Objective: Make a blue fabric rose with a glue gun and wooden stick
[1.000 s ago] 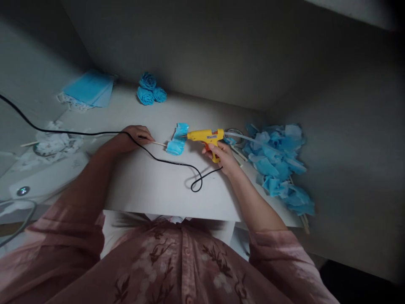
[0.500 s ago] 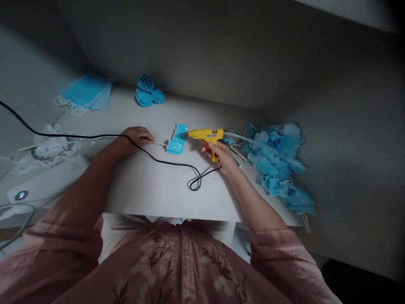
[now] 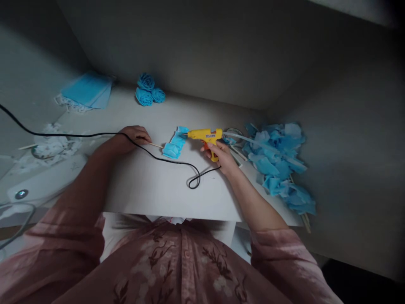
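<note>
My left hand [image 3: 136,136] is closed on a thin wooden stick [image 3: 156,145]. At the stick's far end lies a pleated strip of light blue fabric [image 3: 173,147], resting on the white table. In my right hand [image 3: 220,153] is a yellow hot glue gun [image 3: 205,135], its fingers wrapped round the handle near the orange trigger. The nozzle points left and reaches the upper end of the strip; whether it touches cannot be made out. A long translucent glue stick [image 3: 243,137] juts from the gun's back. From its handle a black cord [image 3: 172,162] loops across the table.
Three blue fabric roses [image 3: 148,90] sit at the back, with a stack of blue face masks [image 3: 87,90] to their left. Blue fabric scraps [image 3: 275,156] heap up on the right, beside a tape roll [image 3: 233,134]. White scraps [image 3: 52,147] and a white box-like device [image 3: 47,179] lie left.
My left hand has shifted slightly left with the stick. The lower part of the blue strip has moved left and toward me, so it lies more slanted. The glue gun stays nearly in place.
</note>
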`<state>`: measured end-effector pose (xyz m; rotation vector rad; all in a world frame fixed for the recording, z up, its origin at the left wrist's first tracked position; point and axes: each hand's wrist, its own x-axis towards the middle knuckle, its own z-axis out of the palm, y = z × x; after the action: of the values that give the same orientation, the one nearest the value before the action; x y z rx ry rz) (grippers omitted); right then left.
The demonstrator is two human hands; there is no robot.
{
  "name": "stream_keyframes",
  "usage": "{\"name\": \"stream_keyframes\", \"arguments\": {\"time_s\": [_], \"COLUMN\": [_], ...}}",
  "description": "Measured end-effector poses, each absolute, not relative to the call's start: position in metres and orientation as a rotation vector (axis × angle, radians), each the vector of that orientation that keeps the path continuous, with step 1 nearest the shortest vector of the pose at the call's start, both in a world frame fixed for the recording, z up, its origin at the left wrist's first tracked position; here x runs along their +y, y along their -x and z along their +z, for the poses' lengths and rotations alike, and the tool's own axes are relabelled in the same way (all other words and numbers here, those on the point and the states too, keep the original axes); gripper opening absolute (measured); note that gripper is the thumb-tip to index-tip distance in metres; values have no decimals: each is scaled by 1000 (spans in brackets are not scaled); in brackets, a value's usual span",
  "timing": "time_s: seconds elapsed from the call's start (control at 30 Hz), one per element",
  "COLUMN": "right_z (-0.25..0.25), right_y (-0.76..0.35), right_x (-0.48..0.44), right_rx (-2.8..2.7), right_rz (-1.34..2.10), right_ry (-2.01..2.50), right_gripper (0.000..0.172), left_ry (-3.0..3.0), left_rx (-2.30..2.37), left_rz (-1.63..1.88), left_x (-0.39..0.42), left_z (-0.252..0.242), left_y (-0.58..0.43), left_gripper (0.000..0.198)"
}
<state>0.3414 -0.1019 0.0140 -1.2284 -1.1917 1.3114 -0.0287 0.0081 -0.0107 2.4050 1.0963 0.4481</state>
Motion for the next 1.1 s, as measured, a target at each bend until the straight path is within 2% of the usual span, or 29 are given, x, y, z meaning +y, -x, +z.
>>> {"name": "stream_keyframes", "arguments": {"time_s": [0.13,0.37,0.6,0.87,1.1], "right_z": [13,14,12,14,10], "right_y": [-340,-340,-339,-337,-336], "right_x": [-102,-102,-102,-104,-105], "right_rx": [-1226,-1296,-1314,-1329,-1400], "right_rz": [1303,1282,1278,1274,1180], "right_ry": [1249,1271,1260,1284,1359], "right_gripper": [61,59,54,58,60], "left_ry": [-2372,-2428,-2419,-2414,-2316], "left_rx": [1112,1116,1135,1135,1134], "left_rz": [474,476,443,362,439], "left_x": [6,-2,-8,-5,-4], "left_z": [-12,-6,3,-2,-7], "left_y": [28,30,16,11,15], "left_gripper": [53,36,39,52,38]}}
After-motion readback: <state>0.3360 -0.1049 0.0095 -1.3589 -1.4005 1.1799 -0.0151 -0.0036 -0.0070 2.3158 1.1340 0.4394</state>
